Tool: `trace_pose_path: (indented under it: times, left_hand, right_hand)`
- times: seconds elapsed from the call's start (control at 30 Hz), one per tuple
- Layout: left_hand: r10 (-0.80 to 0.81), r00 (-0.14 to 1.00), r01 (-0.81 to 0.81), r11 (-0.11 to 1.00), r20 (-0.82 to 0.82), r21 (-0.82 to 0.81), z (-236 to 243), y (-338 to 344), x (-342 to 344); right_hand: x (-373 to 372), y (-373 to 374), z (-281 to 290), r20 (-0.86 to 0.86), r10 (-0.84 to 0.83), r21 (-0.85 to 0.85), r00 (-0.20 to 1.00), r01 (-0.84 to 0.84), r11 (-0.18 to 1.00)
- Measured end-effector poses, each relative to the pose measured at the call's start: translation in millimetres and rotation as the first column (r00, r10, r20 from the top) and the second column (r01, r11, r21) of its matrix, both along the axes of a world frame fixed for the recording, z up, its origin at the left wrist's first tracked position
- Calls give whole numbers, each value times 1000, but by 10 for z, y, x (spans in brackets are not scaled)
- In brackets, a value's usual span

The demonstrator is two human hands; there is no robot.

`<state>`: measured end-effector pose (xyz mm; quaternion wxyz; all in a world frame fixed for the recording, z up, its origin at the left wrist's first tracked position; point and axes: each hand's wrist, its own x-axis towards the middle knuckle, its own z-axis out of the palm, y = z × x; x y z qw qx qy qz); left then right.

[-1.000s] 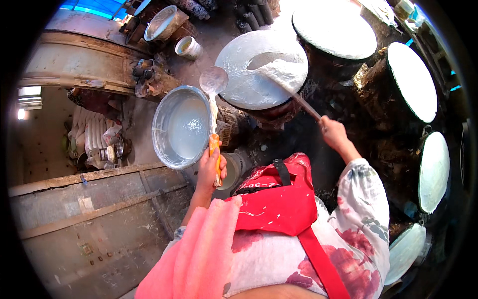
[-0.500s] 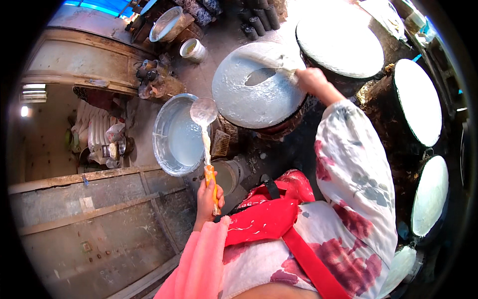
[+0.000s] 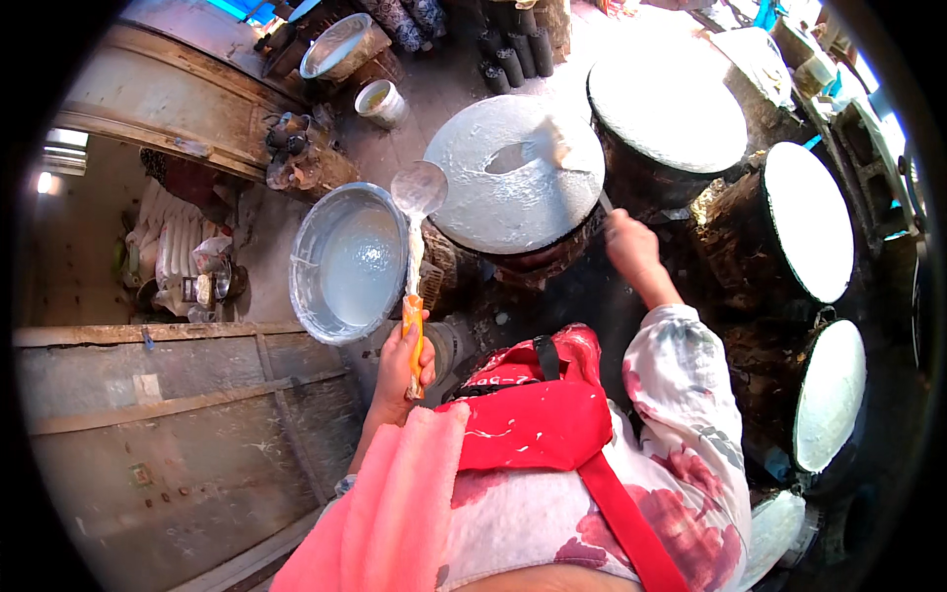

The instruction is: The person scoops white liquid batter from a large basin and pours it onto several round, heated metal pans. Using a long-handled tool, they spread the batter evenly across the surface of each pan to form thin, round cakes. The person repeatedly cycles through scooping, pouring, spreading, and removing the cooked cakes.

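My left hand (image 3: 402, 363) is closed around the orange handle of a ladle (image 3: 419, 188). Its round bowl points away from me, over the gap between a basin (image 3: 301, 271) of milky white liquid and a round griddle (image 3: 464, 219). White paste clings to the ladle's neck. My right hand (image 3: 633, 247), at the griddle's near right edge, grips a thin-handled tool (image 3: 605, 201). The tool's pale head is smeared by motion over the griddle, so its kind cannot be made out. A wet white layer covers the griddle, except for a greyish oval patch near its middle.
More white-topped round griddles on dark drums curve along my right, among them one far griddle (image 3: 671, 99) and one right griddle (image 3: 811, 222). A white bucket (image 3: 381, 104) and another basin (image 3: 336, 46) stand beyond. A wooden-framed panel (image 3: 197, 434) lies at left.
My right hand has moved nearer to me and slightly right, and the tool now reaches back over the griddle. The griddle's oval patch looks smaller. My left hand still holds the ladle.
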<state>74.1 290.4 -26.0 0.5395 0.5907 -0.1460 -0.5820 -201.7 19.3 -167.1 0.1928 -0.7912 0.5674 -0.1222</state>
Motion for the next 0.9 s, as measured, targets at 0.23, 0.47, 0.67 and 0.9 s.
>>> trace_pose_path:
  times: [0.23,0.47,0.67,0.9]
  left_hand:
    - [15,997,-11,999,-81,45,45,26,25]
    - [-8,1000,10,996,-23,84,30,67,94]
    - [-25,997,17,993,71,116,63,111,141]
    - [-89,981,64,987,173,146,25,-141,307]
  right_hand:
    - [165,180,133,-8,293,41,956,-293,955]
    - [27,-439,-141,-104,234,-50,967,-240,969]
    - [140,-609,99,-66,213,-26,975,-215,976]
    - [245,-201,114,-107,478,-74,872,-487,870]
